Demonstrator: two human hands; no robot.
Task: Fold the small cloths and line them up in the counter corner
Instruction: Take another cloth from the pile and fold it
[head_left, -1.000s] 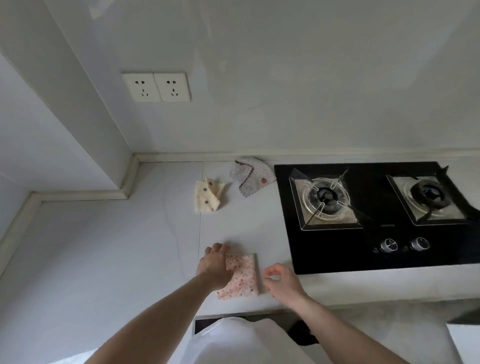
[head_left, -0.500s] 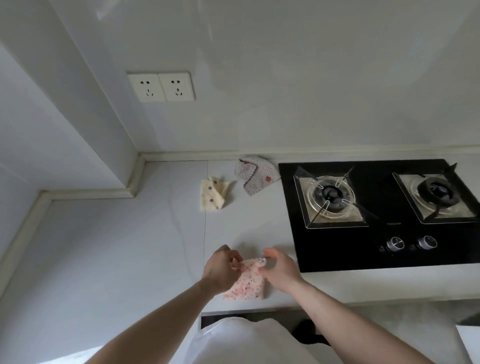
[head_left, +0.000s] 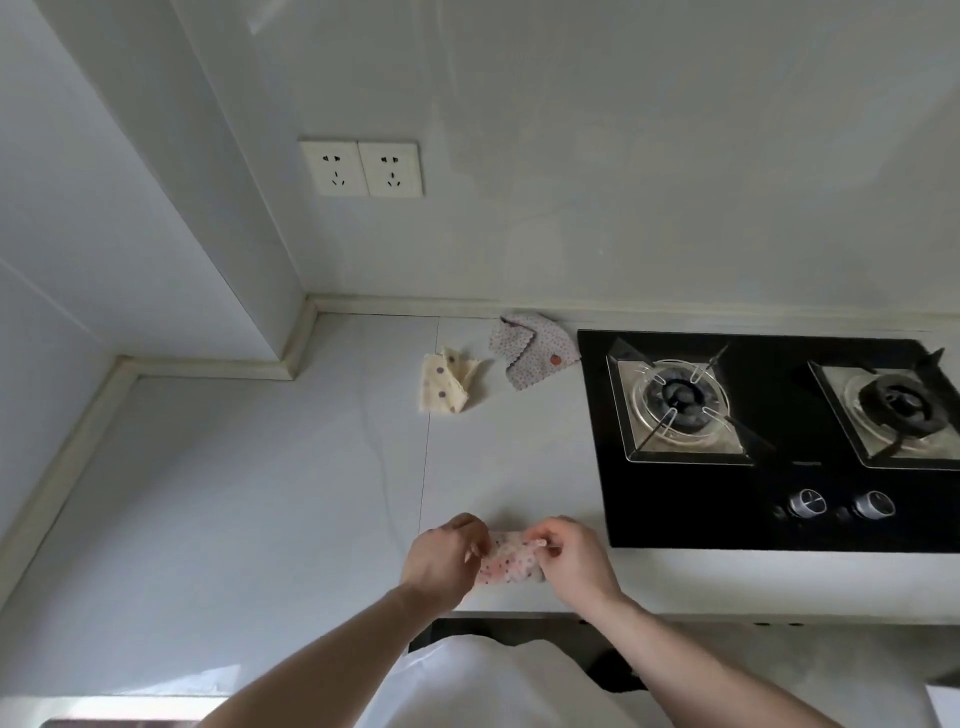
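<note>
At the front edge of the worktop (head_left: 260, 519), the left hand (head_left: 441, 564) and right hand (head_left: 569, 561) both pinch a pink spotted cloth (head_left: 506, 561), each grip clamped on one end. A yellow dotted cloth (head_left: 444, 384) and a grey patterned cloth (head_left: 535, 353) lie crumpled near the back edge, just apart from each other. The black hob (head_left: 675, 509) bounds the right; bare worktop runs left to the wall corner. Two wall sockets (head_left: 362, 168) sit above. No writing is readable.
</note>
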